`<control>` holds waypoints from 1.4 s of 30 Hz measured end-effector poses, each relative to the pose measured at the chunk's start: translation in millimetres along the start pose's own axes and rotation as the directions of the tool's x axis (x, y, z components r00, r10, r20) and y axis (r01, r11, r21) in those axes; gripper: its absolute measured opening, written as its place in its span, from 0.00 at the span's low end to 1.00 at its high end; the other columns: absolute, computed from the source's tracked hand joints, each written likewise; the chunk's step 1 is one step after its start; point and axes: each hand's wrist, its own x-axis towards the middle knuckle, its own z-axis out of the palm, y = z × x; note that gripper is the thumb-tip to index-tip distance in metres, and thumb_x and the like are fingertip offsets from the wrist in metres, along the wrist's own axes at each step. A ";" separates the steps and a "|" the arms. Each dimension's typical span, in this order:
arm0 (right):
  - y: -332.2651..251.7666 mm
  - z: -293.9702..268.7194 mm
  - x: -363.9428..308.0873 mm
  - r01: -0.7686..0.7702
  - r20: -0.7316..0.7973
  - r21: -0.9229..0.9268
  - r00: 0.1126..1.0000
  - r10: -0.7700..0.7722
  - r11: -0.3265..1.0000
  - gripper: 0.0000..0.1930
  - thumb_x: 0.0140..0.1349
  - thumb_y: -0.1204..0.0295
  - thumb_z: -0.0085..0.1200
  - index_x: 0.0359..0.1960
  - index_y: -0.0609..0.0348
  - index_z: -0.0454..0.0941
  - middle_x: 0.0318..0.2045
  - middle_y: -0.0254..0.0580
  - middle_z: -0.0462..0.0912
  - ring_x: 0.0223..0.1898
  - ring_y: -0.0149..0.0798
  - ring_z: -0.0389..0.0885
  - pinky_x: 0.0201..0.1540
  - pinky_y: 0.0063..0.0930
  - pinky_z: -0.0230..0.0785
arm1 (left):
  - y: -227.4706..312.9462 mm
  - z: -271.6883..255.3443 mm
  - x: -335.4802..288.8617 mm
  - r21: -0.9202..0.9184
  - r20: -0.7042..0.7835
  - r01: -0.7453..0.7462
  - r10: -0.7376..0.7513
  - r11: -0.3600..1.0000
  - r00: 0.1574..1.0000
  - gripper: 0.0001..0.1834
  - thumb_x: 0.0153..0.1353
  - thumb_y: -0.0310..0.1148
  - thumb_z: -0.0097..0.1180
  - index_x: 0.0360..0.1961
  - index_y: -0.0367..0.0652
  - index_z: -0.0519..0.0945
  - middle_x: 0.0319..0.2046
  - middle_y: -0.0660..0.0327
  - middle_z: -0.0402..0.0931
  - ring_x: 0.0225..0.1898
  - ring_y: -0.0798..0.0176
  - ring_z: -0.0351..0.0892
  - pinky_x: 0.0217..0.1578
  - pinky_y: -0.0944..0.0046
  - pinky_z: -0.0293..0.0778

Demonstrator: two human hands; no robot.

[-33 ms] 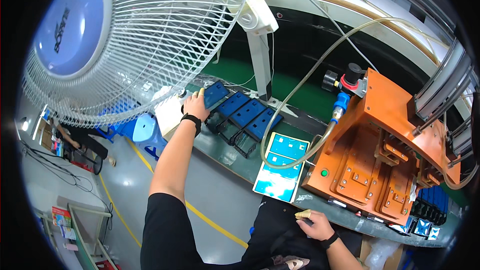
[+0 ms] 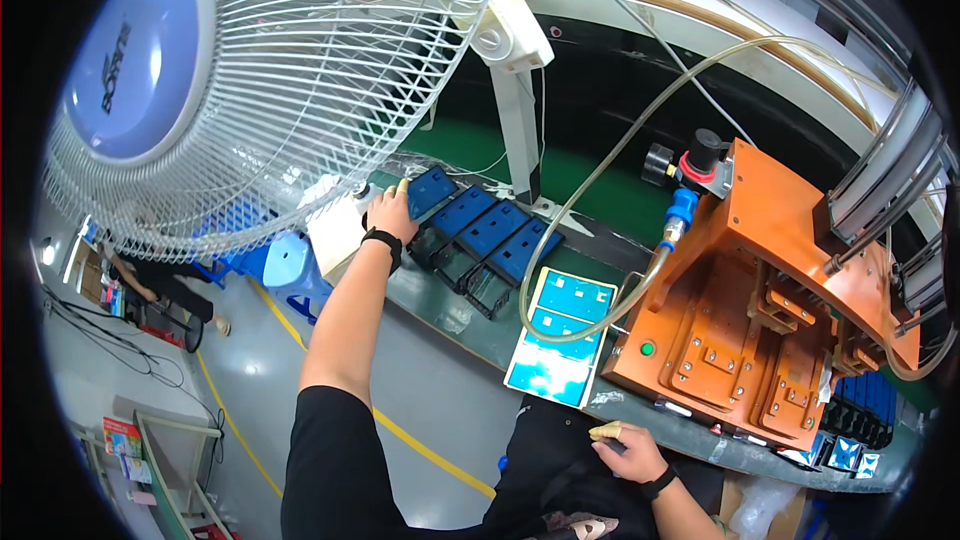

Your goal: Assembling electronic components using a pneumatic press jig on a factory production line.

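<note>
The nearest panel (image 2: 432, 190) lay just right of the fingertips of the left hand (image 2: 392, 215), its long axis slanting away and rightward from them. The left hand was far nearer than the right hand (image 2: 628, 452). The left fingers reached forward, close together, by the panel's edge; whether they gripped it, I could not tell. The right fingers were curled over the lap; what they held, if anything, I could not tell.

Counted, four blue panels ran rightward from the left fingers. Beyond the right fingers was one sheet (image 2: 570, 322); to their right, one orange machine (image 2: 700, 285). One fan (image 2: 135, 60) stood left of the left fingers.
</note>
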 end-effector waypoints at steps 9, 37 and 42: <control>9.0 -4.4 8.0 -0.009 -0.042 0.036 0.999 0.010 0.999 0.12 0.56 0.78 0.63 0.43 0.64 0.81 0.36 0.46 0.84 0.33 0.37 0.86 0.39 0.25 0.77 | -3.7 21.1 36.9 -0.428 0.293 0.072 0.063 0.901 0.954 0.46 0.51 0.34 0.71 0.70 0.41 0.60 0.56 0.45 0.75 0.57 0.50 0.76 0.57 0.56 0.72; 35.7 6.4 4.7 -0.186 -0.079 0.400 0.969 0.236 0.898 0.12 0.60 0.83 0.57 0.47 0.69 0.79 0.39 0.44 0.84 0.37 0.28 0.83 0.39 0.17 0.76 | -229.9 124.9 -91.9 -0.847 0.519 0.390 -0.406 -0.360 0.752 0.32 0.62 0.50 0.61 0.58 0.36 0.72 0.46 0.49 0.80 0.41 0.50 0.84 0.38 0.53 0.82; 33.7 7.1 5.2 -0.178 -0.088 0.330 0.972 0.218 0.927 0.12 0.60 0.80 0.58 0.46 0.68 0.80 0.37 0.40 0.84 0.33 0.24 0.81 0.36 0.16 0.74 | -229.9 126.5 -133.2 -0.832 0.476 0.251 -0.403 -0.495 0.782 0.28 0.63 0.44 0.60 0.58 0.37 0.71 0.51 0.49 0.77 0.48 0.49 0.81 0.44 0.53 0.82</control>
